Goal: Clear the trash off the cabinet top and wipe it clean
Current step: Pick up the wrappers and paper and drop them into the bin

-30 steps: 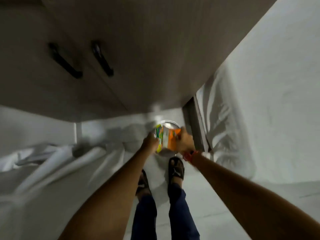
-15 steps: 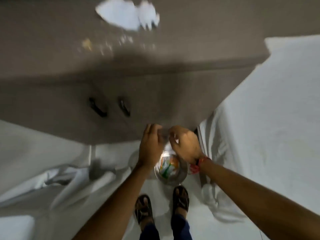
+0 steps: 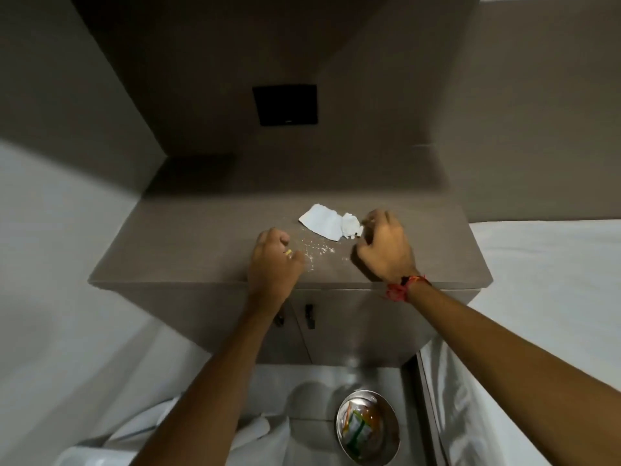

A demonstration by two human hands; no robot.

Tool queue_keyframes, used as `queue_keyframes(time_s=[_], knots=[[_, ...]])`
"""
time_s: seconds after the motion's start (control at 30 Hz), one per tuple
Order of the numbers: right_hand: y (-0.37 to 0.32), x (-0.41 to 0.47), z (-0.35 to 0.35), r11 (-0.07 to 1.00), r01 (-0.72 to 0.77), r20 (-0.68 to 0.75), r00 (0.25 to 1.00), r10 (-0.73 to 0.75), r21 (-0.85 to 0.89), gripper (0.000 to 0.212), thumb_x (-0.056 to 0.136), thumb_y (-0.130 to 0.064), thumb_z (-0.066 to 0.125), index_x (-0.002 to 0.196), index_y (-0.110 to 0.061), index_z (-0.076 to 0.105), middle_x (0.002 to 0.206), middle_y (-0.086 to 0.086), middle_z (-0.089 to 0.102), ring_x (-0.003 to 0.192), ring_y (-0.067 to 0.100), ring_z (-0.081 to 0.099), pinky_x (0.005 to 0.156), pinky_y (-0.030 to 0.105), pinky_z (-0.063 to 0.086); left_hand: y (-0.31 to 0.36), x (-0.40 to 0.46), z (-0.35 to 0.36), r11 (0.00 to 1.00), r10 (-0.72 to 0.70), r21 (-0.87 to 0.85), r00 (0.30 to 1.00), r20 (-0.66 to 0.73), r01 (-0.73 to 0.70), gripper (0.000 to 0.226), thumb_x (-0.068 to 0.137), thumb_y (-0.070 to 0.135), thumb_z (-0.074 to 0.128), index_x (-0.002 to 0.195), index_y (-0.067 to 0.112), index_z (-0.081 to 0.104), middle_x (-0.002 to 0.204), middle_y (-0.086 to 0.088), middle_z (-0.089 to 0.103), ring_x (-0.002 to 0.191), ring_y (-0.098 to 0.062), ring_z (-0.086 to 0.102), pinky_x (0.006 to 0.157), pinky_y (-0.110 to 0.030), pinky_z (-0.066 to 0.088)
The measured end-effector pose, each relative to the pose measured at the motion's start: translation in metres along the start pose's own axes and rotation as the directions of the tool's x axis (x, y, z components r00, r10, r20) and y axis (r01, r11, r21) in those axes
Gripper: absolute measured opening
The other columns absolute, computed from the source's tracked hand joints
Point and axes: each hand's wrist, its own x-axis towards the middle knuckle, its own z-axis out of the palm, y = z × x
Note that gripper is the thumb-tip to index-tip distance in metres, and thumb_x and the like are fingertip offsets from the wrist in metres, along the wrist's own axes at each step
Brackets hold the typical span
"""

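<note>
Hovering over the brown cabinet top (image 3: 188,237), both hands are loosely curled with the backs facing up. The left hand (image 3: 274,260) sits near the front edge with its fingers bent inward; whether it pinches anything cannot be told, though a small yellowish speck shows at its knuckles. Just to its right, between the two hands, pale crumbs (image 3: 317,248) are scattered on the surface. The right hand (image 3: 386,250), a red thread band (image 3: 401,289) at its wrist, has its fingers curled down, apparently empty, the fingertips just beside a white torn paper scrap (image 3: 321,222) and a crumpled white tissue (image 3: 351,225) that lie touching each other, beyond the crumbs. Below both forearms, on the floor in front of the cabinet doors, stands a round metal bin (image 3: 391,432) holding a green-and-orange wrapper (image 3: 359,428).
</note>
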Motion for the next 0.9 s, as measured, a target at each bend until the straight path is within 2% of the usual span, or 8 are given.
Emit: queue_keyframes(time_s=[0.13, 0.3, 0.37, 0.47, 0.53, 0.67, 0.8, 0.9], knots=[[0.015, 0.003, 0.001, 0.998, 0.024, 0.125, 0.992, -0.018, -0.051, 0.047, 0.079, -0.032, 0.072, 0.122, -0.015, 0.061, 0.111, 0.008, 0.054, 0.109, 0.030, 0.055, 0.094, 0.039, 0.050, -0.017, -0.003, 0.003, 0.998, -0.009, 0.065, 0.999, 0.043, 0.006, 0.023, 0.077, 0.013, 0.062, 0.100, 0.011, 0.064, 0.100, -0.005, 0.058, 0.081, -0.024, 0.057, 0.068, -0.032, 0.053], [0.015, 0.008, 0.002, 0.994, 0.077, 0.067, 0.995, -0.072, -0.071, 0.026, 0.083, -0.030, 0.073, 0.104, -0.015, 0.070, 0.099, 0.005, 0.057, 0.095, 0.027, 0.060, 0.082, 0.039, 0.055, -0.018, 0.001, 0.007, 0.994, -0.006, 0.109, 1.000, 0.019, 0.004, 0.011, 0.090, 0.008, 0.056, 0.084, 0.007, 0.066, 0.096, -0.014, 0.062, 0.077, -0.032, 0.061, 0.060, -0.031, 0.042], [0.013, 0.006, 0.002, 0.993, 0.080, 0.041, 0.996, -0.077, -0.091, 0.022, 0.082, -0.032, 0.070, 0.095, -0.015, 0.069, 0.094, 0.003, 0.057, 0.089, 0.024, 0.060, 0.074, 0.035, 0.055, -0.017, 0.000, 0.006, 0.993, 0.019, 0.115, 1.000, 0.012, -0.020, 0.012, 0.092, 0.008, 0.054, 0.085, 0.007, 0.063, 0.100, -0.014, 0.061, 0.080, -0.031, 0.060, 0.062, -0.035, 0.048], [0.010, 0.005, 0.002, 0.988, 0.080, 0.038, 0.996, -0.076, -0.129, 0.024, 0.074, -0.038, 0.064, 0.085, -0.017, 0.066, 0.087, -0.001, 0.055, 0.080, 0.020, 0.058, 0.063, 0.029, 0.052, -0.012, -0.003, 0.005, 1.000, 0.019, 0.025, 0.997, -0.070, -0.017, 0.009, 0.095, 0.009, 0.054, 0.088, 0.009, 0.061, 0.103, -0.010, 0.059, 0.079, -0.023, 0.056, 0.064, -0.032, 0.048], [0.010, 0.002, 0.002, 0.984, 0.079, 0.043, 0.996, -0.073, -0.159, 0.028, 0.071, -0.041, 0.063, 0.083, -0.016, 0.064, 0.086, -0.002, 0.054, 0.078, 0.019, 0.057, 0.063, 0.030, 0.053, -0.006, -0.009, 0.007, 0.998, 0.057, -0.010, 0.994, -0.098, -0.059, 0.007, 0.094, 0.011, 0.056, 0.088, 0.011, 0.060, 0.099, -0.007, 0.057, 0.073, -0.015, 0.050, 0.060, -0.029, 0.045], [0.010, -0.004, 0.001, 0.978, 0.063, 0.016, 0.998, -0.061, -0.197, 0.037, 0.066, -0.049, 0.058, 0.078, -0.016, 0.064, 0.084, -0.002, 0.055, 0.077, 0.019, 0.057, 0.068, 0.036, 0.056, 0.009, -0.024, 0.015, 0.990, 0.120, -0.065, 0.987, -0.103, -0.127, 0.007, 0.093, 0.012, 0.057, 0.087, 0.012, 0.060, 0.093, 0.002, 0.052, 0.071, -0.014, 0.051, 0.059, -0.029, 0.046], [0.012, -0.005, 0.000, 0.979, 0.079, 0.032, 0.997, -0.074, -0.190, 0.037, 0.063, -0.051, 0.065, 0.082, -0.020, 0.060, 0.088, -0.003, 0.056, 0.082, 0.019, 0.057, 0.072, 0.037, 0.055, 0.023, -0.035, 0.027, 0.980, 0.142, -0.119, 0.983, -0.118, -0.156, 0.007, 0.092, 0.010, 0.059, 0.085, 0.009, 0.061, 0.090, 0.002, 0.054, 0.075, -0.013, 0.052, 0.063, -0.026, 0.040], [0.017, -0.004, 0.000, 0.976, 0.136, 0.069, 0.990, -0.126, -0.171, 0.047, 0.066, -0.052, 0.066, 0.103, -0.026, 0.056, 0.097, -0.003, 0.057, 0.088, 0.019, 0.057, 0.076, 0.036, 0.054, 0.027, -0.039, 0.035, 0.972, 0.135, -0.176, 0.984, -0.117, -0.154, 0.011, 0.093, 0.012, 0.056, 0.087, 0.008, 0.063, 0.093, -0.003, 0.060, 0.080, -0.016, 0.056, 0.066, -0.031, 0.047]])
